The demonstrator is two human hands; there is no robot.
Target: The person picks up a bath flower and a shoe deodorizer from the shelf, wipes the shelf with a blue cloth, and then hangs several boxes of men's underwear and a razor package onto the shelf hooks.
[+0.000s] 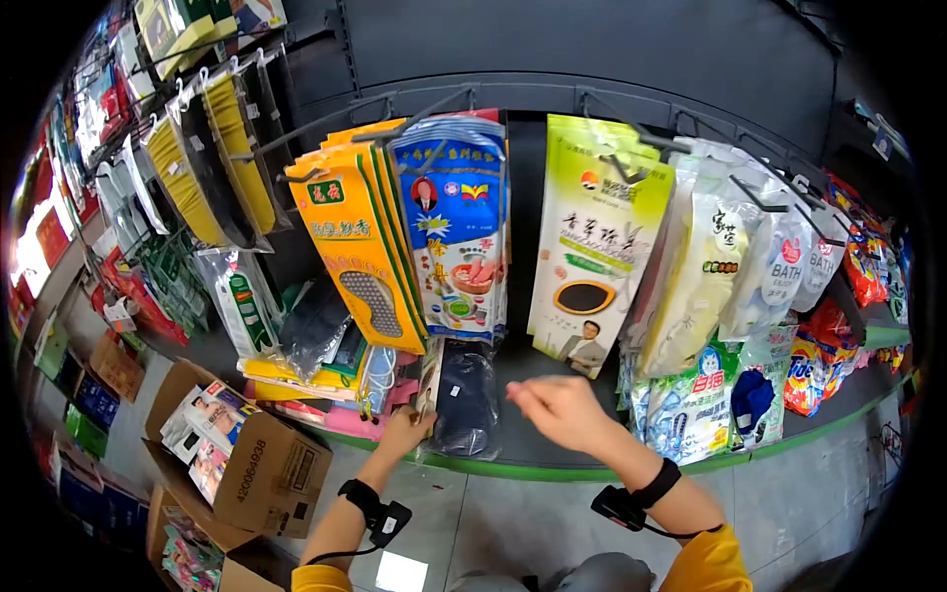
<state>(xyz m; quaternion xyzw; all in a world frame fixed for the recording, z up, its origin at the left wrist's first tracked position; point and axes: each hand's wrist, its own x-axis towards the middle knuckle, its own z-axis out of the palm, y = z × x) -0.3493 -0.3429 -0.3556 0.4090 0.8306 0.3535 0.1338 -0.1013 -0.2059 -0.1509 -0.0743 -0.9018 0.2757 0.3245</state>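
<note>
My left hand (406,431) is closed at the lower end of a narrow, light-coloured packet (431,380) on the shelf. Just right of it lies a dark navy folded item in clear plastic (466,400). My right hand (567,409) is raised over the shelf with fingers curled together, and nothing shows in it. Above hang orange insole packets (363,252), blue packets (459,237) and green-white insole packets (597,247), all on metal hooks.
Yellow and pink packets (306,380) are piled left of my left hand. An open cardboard box (266,474) with packages stands on the floor at left. White packets (700,405) and bath packets (779,271) fill the right side. The shelf has a green front edge (533,472).
</note>
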